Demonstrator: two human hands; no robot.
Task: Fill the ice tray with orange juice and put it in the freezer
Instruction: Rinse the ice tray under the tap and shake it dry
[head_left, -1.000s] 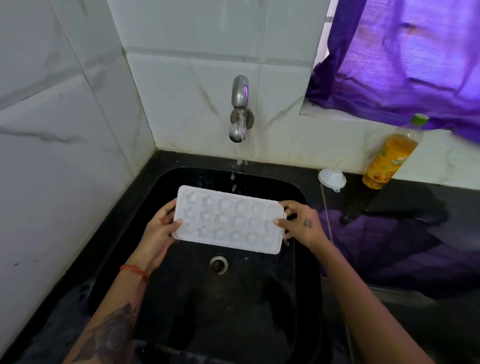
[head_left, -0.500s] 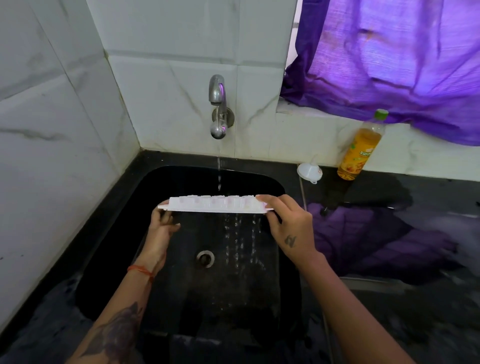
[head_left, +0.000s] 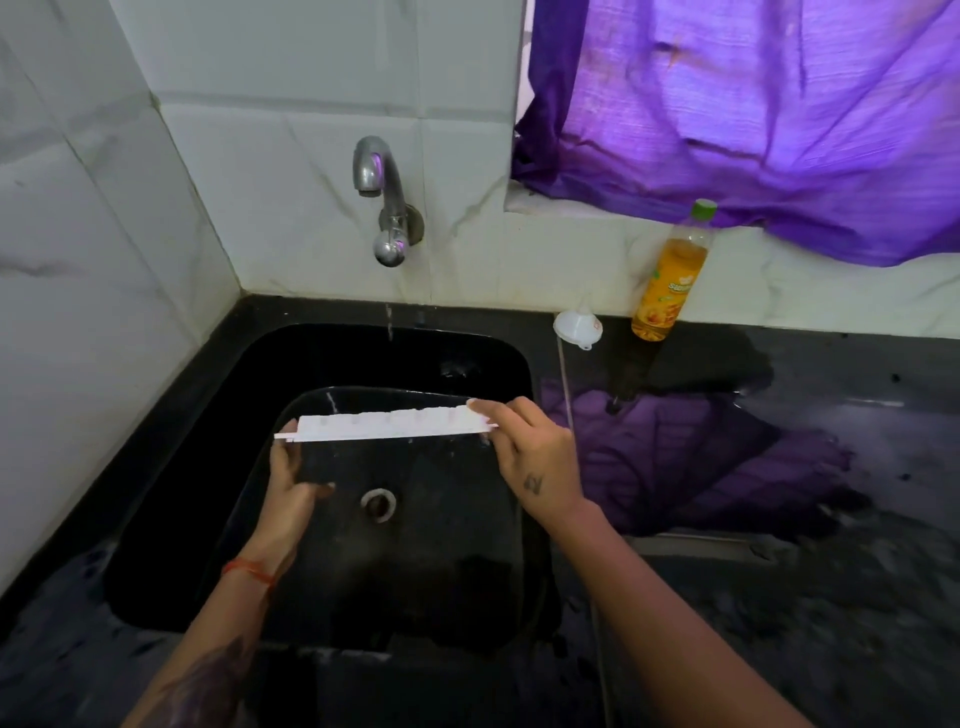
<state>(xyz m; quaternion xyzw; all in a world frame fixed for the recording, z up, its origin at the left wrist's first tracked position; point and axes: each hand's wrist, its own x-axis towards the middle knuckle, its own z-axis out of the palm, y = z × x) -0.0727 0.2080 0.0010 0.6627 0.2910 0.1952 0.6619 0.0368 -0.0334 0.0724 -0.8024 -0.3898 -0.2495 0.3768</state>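
Observation:
I hold a white ice tray (head_left: 387, 426) edge-on over the black sink (head_left: 218, 395), so only its long side shows. My left hand (head_left: 291, 486) grips its left end from below. My right hand (head_left: 530, 457) pinches its right end from above. An orange juice bottle (head_left: 670, 280) with a green cap stands upright on the counter against the back wall, right of the sink. A small white funnel (head_left: 577, 328) lies next to it. The freezer is not in view.
A metal tap (head_left: 384, 202) juts from the tiled wall above the sink, with a thin drip falling below it. The drain (head_left: 378, 504) sits under the tray. A wet black counter (head_left: 779, 467) extends right, and a purple curtain (head_left: 753, 114) hangs behind it.
The tray went from facing up under the tap to edge-on, and water streamed out of it into the sink. That stream has now stopped. Both hands kept their hold.

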